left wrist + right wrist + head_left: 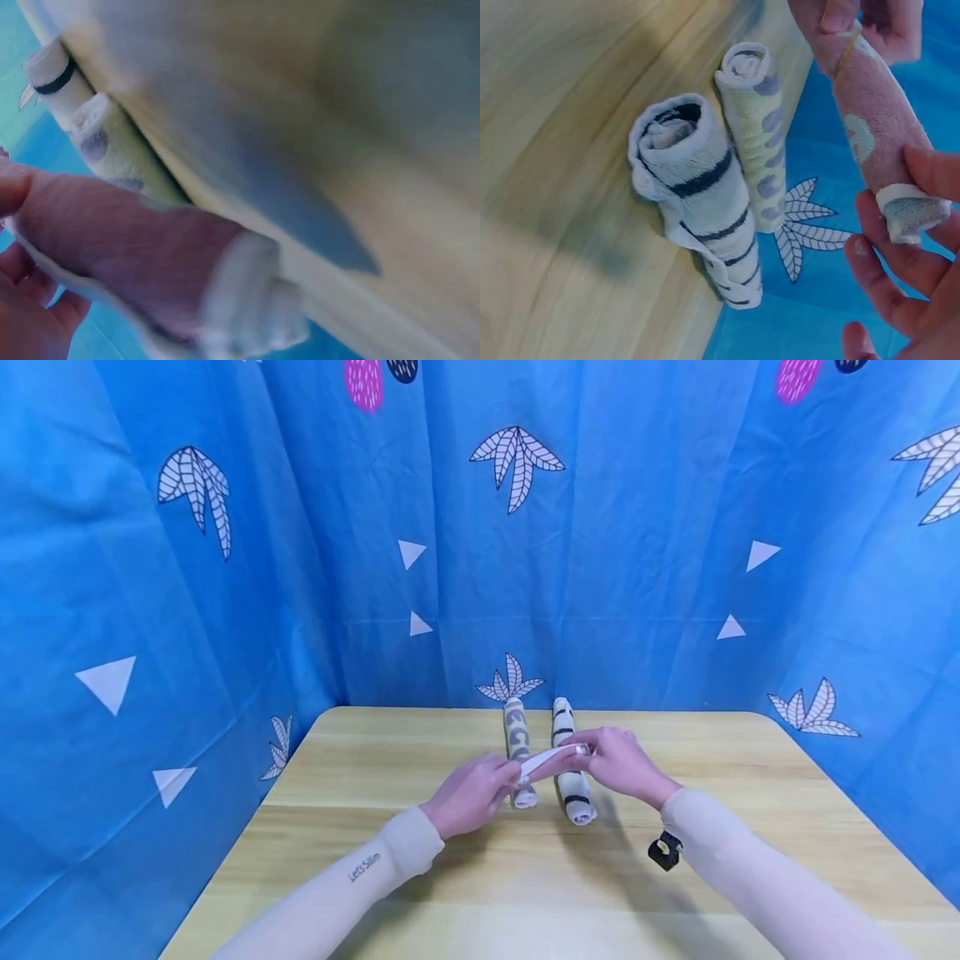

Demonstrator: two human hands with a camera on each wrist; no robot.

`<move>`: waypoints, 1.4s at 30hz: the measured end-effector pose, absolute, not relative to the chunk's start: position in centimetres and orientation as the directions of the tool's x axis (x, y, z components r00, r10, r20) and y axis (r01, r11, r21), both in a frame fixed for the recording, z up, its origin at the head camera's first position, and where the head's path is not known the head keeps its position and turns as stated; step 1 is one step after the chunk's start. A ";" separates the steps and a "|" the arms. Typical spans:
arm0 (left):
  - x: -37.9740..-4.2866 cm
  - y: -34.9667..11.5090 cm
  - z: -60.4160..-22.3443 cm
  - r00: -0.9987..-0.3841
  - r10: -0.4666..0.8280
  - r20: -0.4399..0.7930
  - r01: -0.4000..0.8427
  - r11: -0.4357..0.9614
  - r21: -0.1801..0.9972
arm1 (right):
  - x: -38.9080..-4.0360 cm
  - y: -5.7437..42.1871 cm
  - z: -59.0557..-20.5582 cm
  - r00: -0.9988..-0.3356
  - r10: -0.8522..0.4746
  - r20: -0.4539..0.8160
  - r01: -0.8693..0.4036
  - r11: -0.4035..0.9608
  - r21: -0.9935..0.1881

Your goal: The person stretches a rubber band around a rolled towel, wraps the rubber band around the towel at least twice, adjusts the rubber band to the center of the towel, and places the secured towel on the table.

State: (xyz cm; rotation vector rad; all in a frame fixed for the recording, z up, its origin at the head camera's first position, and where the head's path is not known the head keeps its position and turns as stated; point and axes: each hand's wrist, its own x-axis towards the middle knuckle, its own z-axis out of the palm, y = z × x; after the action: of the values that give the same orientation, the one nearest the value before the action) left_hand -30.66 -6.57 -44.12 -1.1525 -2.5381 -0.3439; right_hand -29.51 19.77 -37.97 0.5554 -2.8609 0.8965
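A pink rolled towel (881,112) with white edges and a pale patch is held up over the table, one end in each hand. My left hand (467,795) grips its left end, where a thin tan band (847,52) crosses the roll. At the other end, my right hand (621,766) pinches the towel between thumb and fingers. Beneath and behind the hands lie two more rolled towels, side by side: a pale yellow one with grey marks (756,135) and a white one with black stripes (712,199).
The wooden table (360,743) has rounded far corners. Blue curtains (645,568) printed with leaves and triangles stand along its back and sides. A small black device (664,852) is strapped at the right wrist.
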 end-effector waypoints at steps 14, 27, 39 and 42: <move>-31.3 -6.3 -44.0 -0.673 0.645 0.362 0.723 0.677 0.137 | -30.1 19.6 -38.4 -0.915 -0.357 0.190 -0.399 0.721 -0.567; -31.8 -7.3 -43.5 -0.748 0.604 0.275 0.657 0.615 0.436 | -29.7 20.4 -39.4 -0.714 -0.541 0.444 -0.670 0.713 -0.207; -31.3 -7.0 -43.3 -0.734 0.604 0.310 0.674 0.590 0.445 | -30.6 20.3 -40.2 -0.609 -0.495 0.620 -0.683 0.725 -0.092; -31.1 -6.7 -43.6 -0.712 0.598 0.368 0.702 0.603 0.379 | -30.6 20.2 -40.0 -0.652 -0.462 0.601 -0.651 0.748 -0.132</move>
State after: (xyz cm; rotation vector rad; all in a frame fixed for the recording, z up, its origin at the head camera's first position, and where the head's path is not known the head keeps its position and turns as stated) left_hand -31.13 -6.74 -43.59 -1.0784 -2.6256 -0.7530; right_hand -30.59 20.21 -40.03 0.8365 -2.3975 0.4581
